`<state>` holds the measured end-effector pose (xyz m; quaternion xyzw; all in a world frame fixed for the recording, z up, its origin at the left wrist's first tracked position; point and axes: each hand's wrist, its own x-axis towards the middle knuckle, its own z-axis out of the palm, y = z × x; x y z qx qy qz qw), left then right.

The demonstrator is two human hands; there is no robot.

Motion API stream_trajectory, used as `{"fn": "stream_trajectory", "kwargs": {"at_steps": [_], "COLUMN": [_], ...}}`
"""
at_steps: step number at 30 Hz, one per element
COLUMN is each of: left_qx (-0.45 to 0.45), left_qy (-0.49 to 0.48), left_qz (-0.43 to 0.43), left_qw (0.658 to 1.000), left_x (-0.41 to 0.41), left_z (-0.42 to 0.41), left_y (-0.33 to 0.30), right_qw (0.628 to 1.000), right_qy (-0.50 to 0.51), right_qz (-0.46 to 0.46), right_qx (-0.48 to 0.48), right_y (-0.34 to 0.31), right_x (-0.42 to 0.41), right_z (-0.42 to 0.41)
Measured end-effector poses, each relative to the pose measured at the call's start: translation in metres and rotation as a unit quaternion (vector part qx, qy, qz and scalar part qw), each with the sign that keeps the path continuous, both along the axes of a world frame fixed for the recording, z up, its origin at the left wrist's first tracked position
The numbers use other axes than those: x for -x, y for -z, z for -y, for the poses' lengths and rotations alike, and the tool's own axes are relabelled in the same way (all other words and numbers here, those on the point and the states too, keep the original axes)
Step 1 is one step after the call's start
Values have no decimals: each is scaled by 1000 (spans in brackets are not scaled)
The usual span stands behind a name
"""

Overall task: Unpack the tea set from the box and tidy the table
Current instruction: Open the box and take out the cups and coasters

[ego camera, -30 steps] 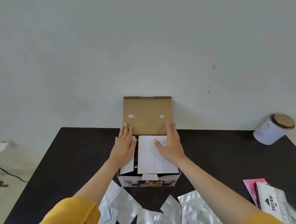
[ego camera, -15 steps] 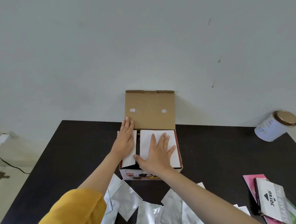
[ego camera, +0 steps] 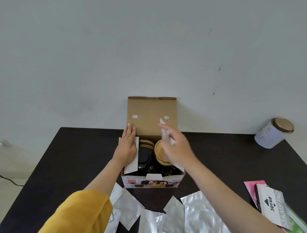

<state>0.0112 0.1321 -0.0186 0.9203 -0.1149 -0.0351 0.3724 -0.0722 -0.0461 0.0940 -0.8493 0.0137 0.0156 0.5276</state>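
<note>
The box point(ego camera: 152, 181) sits mid-table, lid up, dark tea set point(ego camera: 145, 158) showing. Our left hand point(ego camera: 127, 146) lies flat on the left flap point(ego camera: 133, 156); our right hand point(ego camera: 176, 148) pinches the right flap point(ego camera: 164, 132). We should fold both fully outward before reaching in.

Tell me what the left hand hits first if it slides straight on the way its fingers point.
Probably the upright cardboard lid of the box: the left hand lies on the left flap, fingertips nearly at the lid.
</note>
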Motion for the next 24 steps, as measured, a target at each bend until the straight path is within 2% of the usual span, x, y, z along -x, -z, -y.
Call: {"fn": "stream_trajectory", "kwargs": {"at_steps": [4,6,8,11,14,17,19,21,24], "left_qx": [6,2,-4,-17,-29,-36,-49,-55,-63], "left_qy": [4,5,5,4,4,3,3,2,2], "left_qz": [8,12,15,20,16,12,19,22,25], "left_qw": [1000,1000,1000,1000,999,999,999,998,998], "left_x": [-1,-1,-1,-1,-1,-1,0,1,0], "left_z": [-1,0,0,1,1,1,1,1,0], "left_y": [3,3,3,4,4,3,3,3,3], "right_qw": [998,993,989,980,955,929,934,958,988], "right_qy": [66,108,139,154,149,143,126,92,66], "right_qz": [-4,-21,-44,-82,-162,-218,-225,-207,-121], "right_qx": [-3,-37,-33,94,201,264,249,174,66], "right_y": [-31,-31,-19,13,51,83,98,106,109], "right_x": [11,16,18,17,12,5,1,-2,-5], "right_z": [69,101,126,148,148,129,110,88,54]}}
